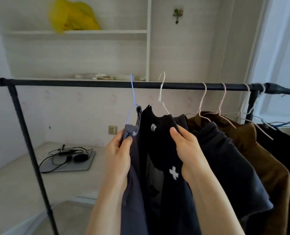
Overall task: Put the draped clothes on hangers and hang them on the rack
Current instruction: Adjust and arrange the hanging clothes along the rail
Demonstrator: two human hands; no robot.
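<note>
The grey garment (134, 175) hung on a blue hanger (132, 99) at the rack (90, 83), 9 o'clock of the black top (164, 150). Left hand (118, 150) fingers pinched its ribbed edge; right hand (188, 148) fingers clamped the black top.

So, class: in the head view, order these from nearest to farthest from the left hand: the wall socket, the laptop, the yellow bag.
1. Wall socket, just left of the left hand.
2. Laptop, lower left.
3. Yellow bag, on the top shelf.

One head-worn camera looks forward and slightly down, close over both forearms, facing the rack (106, 84) and wall shelves (76, 32).
</note>
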